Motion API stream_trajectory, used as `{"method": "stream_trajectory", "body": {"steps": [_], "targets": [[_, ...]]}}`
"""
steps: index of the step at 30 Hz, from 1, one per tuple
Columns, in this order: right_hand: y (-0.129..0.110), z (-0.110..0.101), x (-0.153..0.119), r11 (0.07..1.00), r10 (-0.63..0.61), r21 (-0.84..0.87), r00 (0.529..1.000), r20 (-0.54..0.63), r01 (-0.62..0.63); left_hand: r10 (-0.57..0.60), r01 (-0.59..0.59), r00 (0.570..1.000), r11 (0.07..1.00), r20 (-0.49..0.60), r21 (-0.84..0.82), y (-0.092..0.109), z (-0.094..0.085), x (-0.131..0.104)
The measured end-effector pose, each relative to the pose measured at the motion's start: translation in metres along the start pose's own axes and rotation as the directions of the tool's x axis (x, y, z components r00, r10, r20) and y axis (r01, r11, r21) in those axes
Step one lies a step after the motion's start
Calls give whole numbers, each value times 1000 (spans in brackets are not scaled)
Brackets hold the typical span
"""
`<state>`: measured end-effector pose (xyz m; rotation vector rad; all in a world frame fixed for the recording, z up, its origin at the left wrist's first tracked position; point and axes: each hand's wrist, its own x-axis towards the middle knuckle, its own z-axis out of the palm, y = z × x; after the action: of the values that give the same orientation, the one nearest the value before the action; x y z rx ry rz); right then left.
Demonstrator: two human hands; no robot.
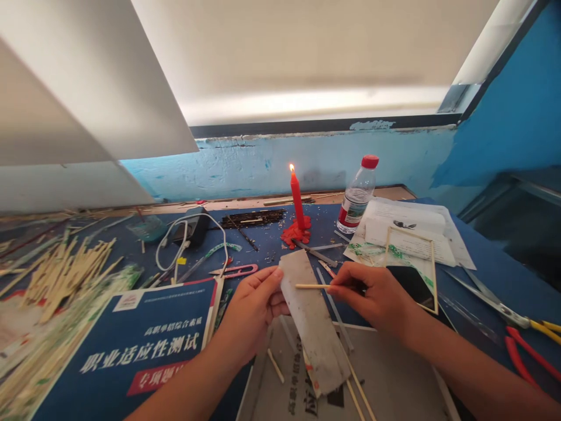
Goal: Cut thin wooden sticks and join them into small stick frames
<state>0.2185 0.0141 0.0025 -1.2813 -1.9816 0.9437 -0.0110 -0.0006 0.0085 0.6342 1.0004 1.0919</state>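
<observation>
- The left hand point(256, 310) pinches the far left edge of a worn grey strip point(313, 327) between thumb and fingers, tilting it over the middle of the near table.
- The right hand point(377, 295) has its thumb and fingers closed on a thin wooden stick point(311, 286), which points left across the far part of the strip; from this angle I can't tell whether it presses on the surface or hovers just above it.
- To work the stick well against the strip, I'd grip it close to the working end, since so slim a piece would likely flex or snap under pressure.
- Light, even strokes with a slow roll of the stick should treat all its sides alike.
- The left pinch sits at one end only, so resting the strip's loose near end on the grey-covered book point(394, 362) below would probably stop it bending away.
- Two thin sticks point(362, 397) lie by the strip's near end; leave them room.
- A lit red candle point(297, 202) stands beyond the strip in a patch of red wax point(289, 237), so both hands, strip and stick are best worked on the near side, clear of the flame.
</observation>
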Motion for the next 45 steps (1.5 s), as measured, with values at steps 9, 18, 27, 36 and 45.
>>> {"method": "stream_trajectory", "body": {"steps": [9, 18, 27, 36, 45], "targets": [[-1, -3, 2, 981, -186, -48, 982, -10, 186, -7, 7, 1000, 1000, -10, -8, 9, -2, -3], [6, -3, 0, 858, -497, -138, 868, 22, 495, -45, 45, 999, 999, -7, -28, 10, 1, -5], [10, -13, 0, 797, -583, -162, 811, 49, 582, -63, 63, 998, 997, 8, -35, 12, 4, -4], [8, -15, 1, 778, -605, -164, 793, 64, 607, -84, 83, 996, 995, -8, -61, 11, 4, -2], [9, -20, 1, 795, -582, -149, 808, 90, 588, -71, 70, 997, 995, -14, -65, 12, 3, -4]]}}
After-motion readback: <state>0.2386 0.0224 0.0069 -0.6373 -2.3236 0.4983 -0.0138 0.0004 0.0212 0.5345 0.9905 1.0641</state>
